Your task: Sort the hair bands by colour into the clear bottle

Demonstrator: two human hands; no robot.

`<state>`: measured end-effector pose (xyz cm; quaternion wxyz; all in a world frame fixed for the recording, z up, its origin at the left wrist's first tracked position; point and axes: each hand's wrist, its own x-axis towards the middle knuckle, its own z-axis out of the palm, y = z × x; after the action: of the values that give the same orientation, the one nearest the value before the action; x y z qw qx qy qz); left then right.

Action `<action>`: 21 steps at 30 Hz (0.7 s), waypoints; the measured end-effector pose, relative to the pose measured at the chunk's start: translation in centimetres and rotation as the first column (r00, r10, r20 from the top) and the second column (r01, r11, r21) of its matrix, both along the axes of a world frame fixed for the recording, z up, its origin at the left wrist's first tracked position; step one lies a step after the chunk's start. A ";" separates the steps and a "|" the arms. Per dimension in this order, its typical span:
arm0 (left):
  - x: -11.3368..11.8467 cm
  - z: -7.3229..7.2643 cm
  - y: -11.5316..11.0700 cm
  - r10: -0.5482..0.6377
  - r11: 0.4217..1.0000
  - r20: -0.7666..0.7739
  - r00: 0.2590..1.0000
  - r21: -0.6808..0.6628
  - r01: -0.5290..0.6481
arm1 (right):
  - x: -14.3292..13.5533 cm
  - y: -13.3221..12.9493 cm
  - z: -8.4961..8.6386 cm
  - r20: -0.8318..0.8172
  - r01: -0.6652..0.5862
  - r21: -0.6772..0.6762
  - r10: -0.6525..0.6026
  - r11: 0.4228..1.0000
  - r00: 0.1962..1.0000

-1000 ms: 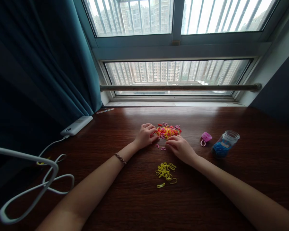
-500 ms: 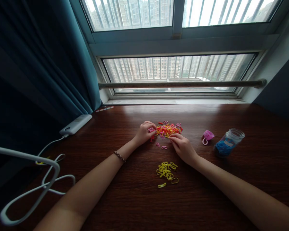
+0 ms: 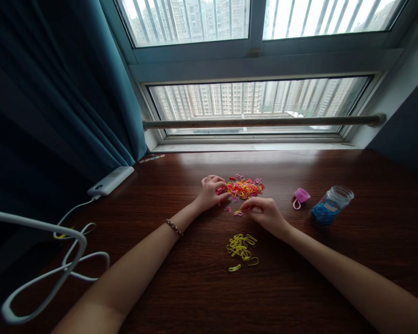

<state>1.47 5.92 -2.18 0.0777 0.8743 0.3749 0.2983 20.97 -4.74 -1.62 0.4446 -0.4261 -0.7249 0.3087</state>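
A mixed pile of small red, orange, pink and yellow rubber bands [image 3: 246,188] lies mid-table. My left hand [image 3: 212,191] rests at the pile's left edge, thumb and fingers apart, curved round some of the bands. Just in front of the pile, my right hand [image 3: 263,212] pinches a yellow rubber band [image 3: 238,212] between thumb and forefinger. It hangs over or beside a loose pink band [image 3: 228,209] and another pink one. Nearer to me is a separate heap of yellow rubber bands [image 3: 242,246], with one yellow band [image 3: 234,268] lying apart from it.
On the right stand a clear jar [image 3: 330,206] with blue contents and a pink cap with a loop [image 3: 301,196]. A white power strip [image 3: 111,180] lies by the curtain [image 3: 125,116]. White cable [image 3: 80,246] coils on the left. A window closes off the far side.
My right hand has drawn back from the pile toward me, bringing a yellow rubber band with it. My left thumb has spread a little and shifted right.
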 end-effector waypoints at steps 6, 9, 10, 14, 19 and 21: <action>0.3 -0.1 -0.7 -0.043 0.996 -0.094 0.995 0.077 0.050 | -0.5 -0.6 0.3 0.054 -0.235 -0.103 0.241 0.967 0.969; 0.4 -0.2 -0.6 -0.037 0.996 -0.086 0.996 0.077 0.044 | -0.5 -0.3 0.1 0.064 -0.027 -0.019 0.028 0.999 0.998; 0.3 -0.2 -0.5 -0.037 0.996 -0.083 0.996 0.073 0.043 | -0.4 -0.2 0.0 0.072 0.036 0.007 -0.037 0.999 0.997; 0.3 -0.3 -0.3 -0.014 0.998 -0.073 0.997 0.058 0.018 | -0.2 0.1 -0.3 0.062 0.203 0.067 -0.207 0.977 0.976; 0.2 -0.3 -0.4 0.060 0.996 -0.067 0.996 0.064 -0.056 | -0.1 0.1 -0.4 0.047 0.274 0.093 -0.279 0.957 0.959; 0.2 -0.3 -0.4 0.072 0.995 -0.070 0.995 0.068 -0.067 | 0.0 0.2 -0.5 0.047 0.303 0.111 -0.310 0.946 0.950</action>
<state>1.70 5.48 -2.44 0.0250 0.8729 0.3978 0.2813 20.96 -4.57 -2.12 0.4848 -0.5200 -0.6786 0.1846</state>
